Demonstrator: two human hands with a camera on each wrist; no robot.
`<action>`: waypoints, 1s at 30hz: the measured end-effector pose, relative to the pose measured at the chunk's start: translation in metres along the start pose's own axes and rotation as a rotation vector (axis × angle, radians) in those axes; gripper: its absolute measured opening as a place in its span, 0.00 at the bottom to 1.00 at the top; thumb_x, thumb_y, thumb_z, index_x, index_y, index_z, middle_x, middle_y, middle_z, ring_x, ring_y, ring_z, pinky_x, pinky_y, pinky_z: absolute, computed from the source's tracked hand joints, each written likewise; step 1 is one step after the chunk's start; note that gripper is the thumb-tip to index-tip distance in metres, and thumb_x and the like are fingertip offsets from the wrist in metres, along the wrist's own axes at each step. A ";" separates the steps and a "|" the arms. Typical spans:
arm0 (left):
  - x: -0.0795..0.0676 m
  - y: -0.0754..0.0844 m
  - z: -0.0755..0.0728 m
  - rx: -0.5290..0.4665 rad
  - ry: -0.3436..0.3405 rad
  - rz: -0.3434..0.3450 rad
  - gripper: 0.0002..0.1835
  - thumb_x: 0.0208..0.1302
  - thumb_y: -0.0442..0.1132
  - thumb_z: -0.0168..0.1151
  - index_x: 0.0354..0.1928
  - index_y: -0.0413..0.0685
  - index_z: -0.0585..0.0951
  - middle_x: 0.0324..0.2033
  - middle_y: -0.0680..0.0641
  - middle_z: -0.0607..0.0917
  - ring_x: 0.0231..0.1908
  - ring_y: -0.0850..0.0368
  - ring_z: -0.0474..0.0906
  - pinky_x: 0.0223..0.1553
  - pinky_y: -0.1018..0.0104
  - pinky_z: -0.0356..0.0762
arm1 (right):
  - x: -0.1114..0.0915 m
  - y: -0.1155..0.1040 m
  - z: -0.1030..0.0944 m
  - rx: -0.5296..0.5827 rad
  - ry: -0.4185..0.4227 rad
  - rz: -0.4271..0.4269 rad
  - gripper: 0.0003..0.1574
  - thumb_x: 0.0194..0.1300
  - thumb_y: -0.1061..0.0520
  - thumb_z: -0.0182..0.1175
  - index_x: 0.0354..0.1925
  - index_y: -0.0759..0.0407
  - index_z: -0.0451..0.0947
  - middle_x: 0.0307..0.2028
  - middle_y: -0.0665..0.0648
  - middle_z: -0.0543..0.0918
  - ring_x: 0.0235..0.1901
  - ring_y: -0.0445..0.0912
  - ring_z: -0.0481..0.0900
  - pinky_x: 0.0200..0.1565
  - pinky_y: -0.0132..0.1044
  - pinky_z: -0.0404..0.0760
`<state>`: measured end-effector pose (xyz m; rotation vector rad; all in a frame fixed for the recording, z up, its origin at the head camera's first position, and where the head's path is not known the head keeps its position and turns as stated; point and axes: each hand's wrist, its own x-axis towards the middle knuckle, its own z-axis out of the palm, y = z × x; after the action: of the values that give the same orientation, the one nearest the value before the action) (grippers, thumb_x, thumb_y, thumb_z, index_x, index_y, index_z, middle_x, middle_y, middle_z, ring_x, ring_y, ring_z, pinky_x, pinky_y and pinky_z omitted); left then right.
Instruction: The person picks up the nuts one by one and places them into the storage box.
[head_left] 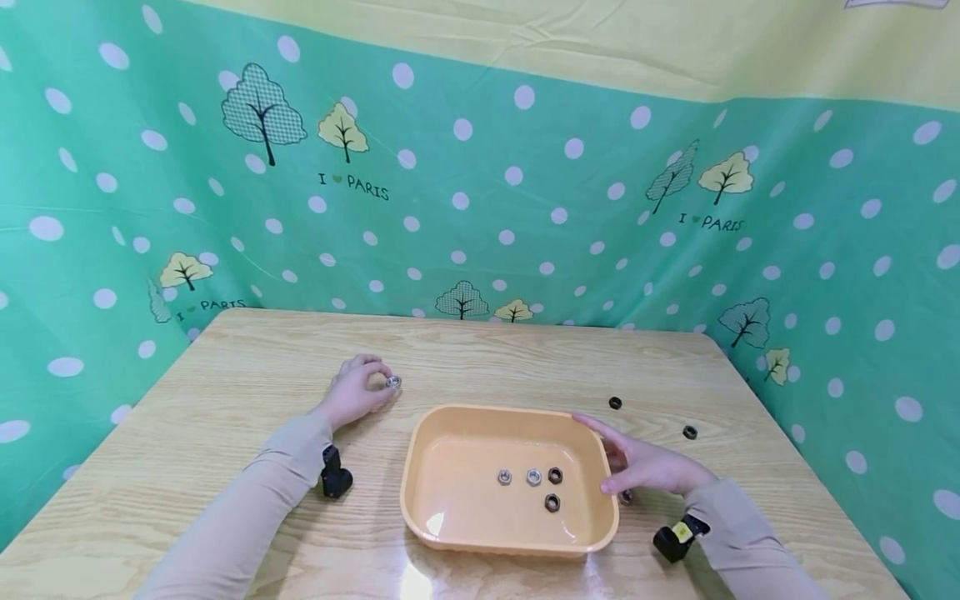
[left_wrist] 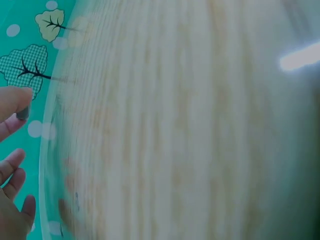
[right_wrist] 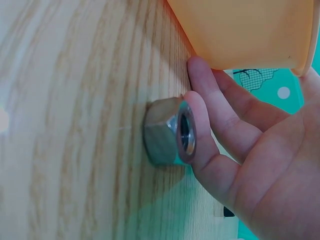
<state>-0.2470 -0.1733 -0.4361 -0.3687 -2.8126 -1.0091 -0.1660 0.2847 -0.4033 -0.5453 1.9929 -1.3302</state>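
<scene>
Green cloth backdrop [head_left: 525, 217], white dots, tree prints, "I PARIS" lettering, yellow band on top. Tabletop [head_left: 285, 350], light wood grain, far edge up by cloth. Plastic bin [head_left: 457, 458], 1 pc., pale orange, rect. w/ rounded corners, set toward tabletop's near edge, a bit R of ctr. Contents, mostly in bin's R half: 2 silver nuts [head_left: 533, 477], 2 dark nuts [head_left: 552, 502], dark pair nearer R wall. L hand [head_left: 356, 394]: holding 1 bright nut [head_left: 393, 382], pinched betw. thumb & fingertip, beyond bin's far-L corner, toward tabletop's far edge; can't tell if touching wood. R hand [head_left: 648, 465]: spread wide at bin's R end, thumb & index at rim, other fingers outside by wall. Metal hex nut [right_wrist: 162, 132], 1 pc., flat on tabletop off bin's R edge, right by little finger. Also loose on tabletop: 1 black nut [head_left: 615, 403] past bin's far-R corner; 1 stray nut [head_left: 690, 432], dark, farther toward tabletop's R edge. Sleeves [head_left: 240, 508], pale, 2; black wrist units [head_left: 335, 477], 1 per arm.
</scene>
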 end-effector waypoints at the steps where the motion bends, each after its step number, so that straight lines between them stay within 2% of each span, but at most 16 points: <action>1: 0.000 0.000 0.000 -0.007 0.003 0.007 0.10 0.57 0.42 0.66 0.39 0.45 0.80 0.58 0.32 0.70 0.60 0.31 0.60 0.60 0.34 0.56 | 0.000 0.000 0.000 -0.001 0.000 0.000 0.66 0.56 0.54 0.68 0.75 0.47 0.32 0.68 0.77 0.50 0.61 0.66 0.65 0.56 0.49 0.77; 9: -0.001 0.006 -0.003 -0.116 -0.017 0.036 0.10 0.57 0.39 0.67 0.39 0.43 0.80 0.58 0.32 0.68 0.60 0.32 0.59 0.62 0.35 0.58 | -0.001 -0.002 -0.001 -0.020 -0.009 -0.009 0.66 0.56 0.55 0.68 0.75 0.48 0.31 0.67 0.79 0.52 0.62 0.66 0.66 0.57 0.48 0.76; 18: 0.001 0.013 -0.005 -0.189 0.015 0.063 0.10 0.57 0.36 0.67 0.39 0.41 0.79 0.59 0.31 0.67 0.61 0.32 0.59 0.63 0.35 0.57 | -0.001 0.000 -0.002 -0.024 -0.006 -0.006 0.65 0.56 0.54 0.68 0.75 0.47 0.32 0.67 0.78 0.52 0.62 0.66 0.65 0.57 0.48 0.76; 30: 0.003 0.027 -0.009 -0.264 -0.017 0.060 0.10 0.58 0.37 0.66 0.41 0.42 0.79 0.62 0.33 0.63 0.64 0.35 0.57 0.63 0.35 0.61 | 0.000 0.000 -0.001 -0.030 0.004 0.008 0.65 0.56 0.54 0.68 0.75 0.47 0.32 0.68 0.77 0.52 0.62 0.67 0.65 0.57 0.49 0.75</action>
<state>-0.2419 -0.1590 -0.4122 -0.4882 -2.6675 -1.3736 -0.1668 0.2852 -0.4036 -0.5480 2.0192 -1.2999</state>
